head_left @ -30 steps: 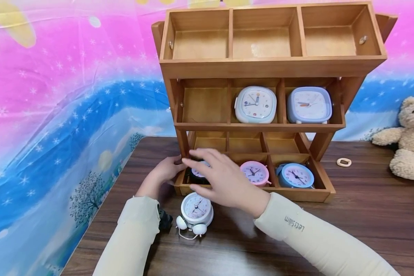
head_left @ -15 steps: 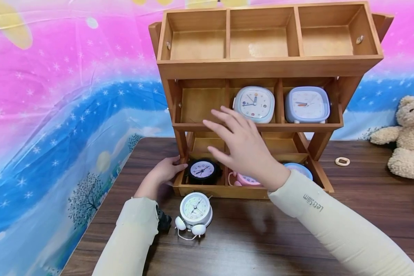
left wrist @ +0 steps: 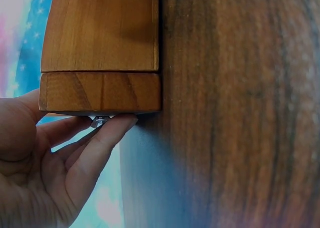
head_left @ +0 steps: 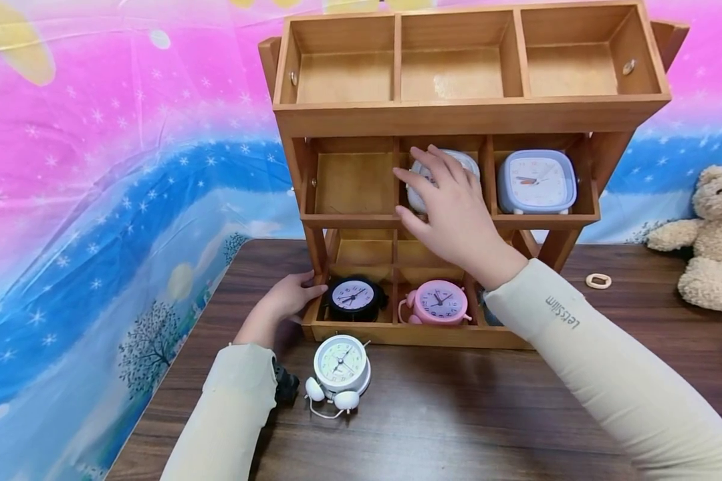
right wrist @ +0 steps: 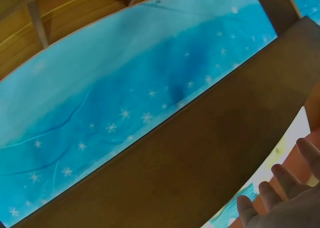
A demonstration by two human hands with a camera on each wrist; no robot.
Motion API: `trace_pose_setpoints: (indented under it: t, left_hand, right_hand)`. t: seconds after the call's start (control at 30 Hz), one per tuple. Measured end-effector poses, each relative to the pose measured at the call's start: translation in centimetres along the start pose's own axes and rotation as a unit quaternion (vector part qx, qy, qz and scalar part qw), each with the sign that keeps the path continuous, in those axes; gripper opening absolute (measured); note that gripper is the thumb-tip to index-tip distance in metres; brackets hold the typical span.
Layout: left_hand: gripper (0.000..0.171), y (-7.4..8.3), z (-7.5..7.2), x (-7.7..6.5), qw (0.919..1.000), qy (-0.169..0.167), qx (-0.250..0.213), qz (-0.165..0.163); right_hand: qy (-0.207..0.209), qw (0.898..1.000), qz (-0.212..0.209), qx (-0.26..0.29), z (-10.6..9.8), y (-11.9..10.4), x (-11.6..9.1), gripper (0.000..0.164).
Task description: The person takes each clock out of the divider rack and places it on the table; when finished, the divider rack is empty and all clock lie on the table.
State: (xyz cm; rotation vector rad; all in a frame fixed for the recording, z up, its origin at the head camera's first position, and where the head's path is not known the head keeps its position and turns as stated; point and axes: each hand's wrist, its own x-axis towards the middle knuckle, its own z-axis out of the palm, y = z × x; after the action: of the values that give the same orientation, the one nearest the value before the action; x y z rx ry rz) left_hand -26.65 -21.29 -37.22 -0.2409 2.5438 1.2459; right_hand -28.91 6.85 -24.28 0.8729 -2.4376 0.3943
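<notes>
My right hand (head_left: 457,214) is raised with fingers spread in front of a pale rounded-square alarm clock (head_left: 470,166). That clock stands in the middle compartment of the wooden rack's (head_left: 469,120) second tier, largely covered by the fingers; contact cannot be told. At the rack's lower left end, my left hand (head_left: 285,300) rests its fingers and thumb against the wooden side. In the left wrist view, the thumb (left wrist: 107,140) lies along that side panel (left wrist: 100,90). A white twin-bell alarm clock (head_left: 341,364) lies face up on the table before the rack.
The bottom tier holds a black clock (head_left: 353,297), a pink clock (head_left: 439,304) and a blue clock (head_left: 491,310) mostly hidden by the right sleeve. A lavender clock (head_left: 537,180) stands at second-tier right. A wooden ring (head_left: 598,281) and teddy bear (head_left: 718,240) are rightward.
My right hand has risen from over the bottom tier's black clock, moving up and right to the pale clock on the second tier. The left hand stays at the rack's side.
</notes>
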Motion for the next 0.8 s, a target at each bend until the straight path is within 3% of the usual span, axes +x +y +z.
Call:
trace_pose_setpoints:
  t: [0.2,0.5,0.8]
  left_hand:
    - [0.066,0.0,0.0,0.1,1.0,0.001,0.003,-0.002]
    - [0.066,-0.1,-0.1,0.1,1.0,0.003,-0.001,0.002]
    - [0.066,-0.1,-0.1,0.1,1.0,0.002,-0.002,0.003]
  right_hand:
    - [-0.027,0.998,0.06,-0.001,-0.5,1.3,0.9,0.055]
    - [-0.053,0.99,0.134,-0.008,-1.3,1.8,1.5,0.082]
    - [-0.059,0.985,0.163,-0.009,-1.3,1.7,1.6,0.101]
